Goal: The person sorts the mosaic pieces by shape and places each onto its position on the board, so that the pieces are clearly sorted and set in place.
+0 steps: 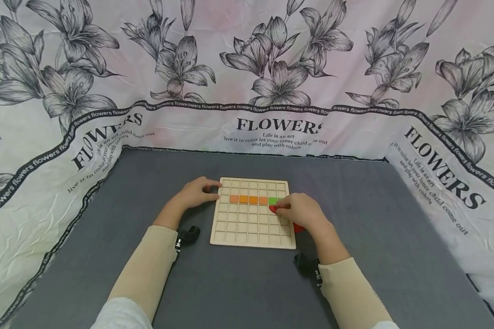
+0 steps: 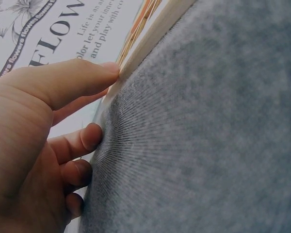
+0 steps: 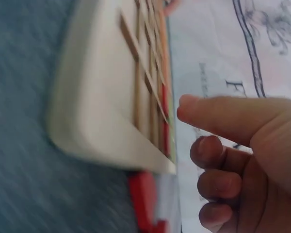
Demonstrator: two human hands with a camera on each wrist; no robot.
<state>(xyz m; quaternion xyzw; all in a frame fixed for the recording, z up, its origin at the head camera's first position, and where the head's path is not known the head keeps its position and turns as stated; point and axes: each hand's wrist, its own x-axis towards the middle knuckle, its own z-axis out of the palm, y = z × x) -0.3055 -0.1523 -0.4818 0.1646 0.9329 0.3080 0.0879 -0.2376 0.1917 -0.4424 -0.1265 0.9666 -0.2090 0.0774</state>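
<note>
A square wooden grid board (image 1: 253,228) lies on the dark grey cloth. One row holds orange pieces (image 1: 253,199) and green (image 1: 273,201). My left hand (image 1: 193,193) touches the board's left edge, thumb and fingers apart; in the left wrist view the thumb of that hand (image 2: 53,111) meets the wooden edge. Over the board's right side is my right hand (image 1: 306,210), its fingertips at a red piece (image 1: 273,209) just below the green. The right wrist view shows this hand (image 3: 247,145) with the thumb straight, other fingers bent, and no piece visible between them; the index finger is hidden.
More red pieces (image 1: 298,228) lie on the cloth beside the board's right edge, partly under the right hand; they also show in the right wrist view (image 3: 144,199). Behind the grey surface (image 1: 238,288) hangs a white flower-printed cloth (image 1: 206,125).
</note>
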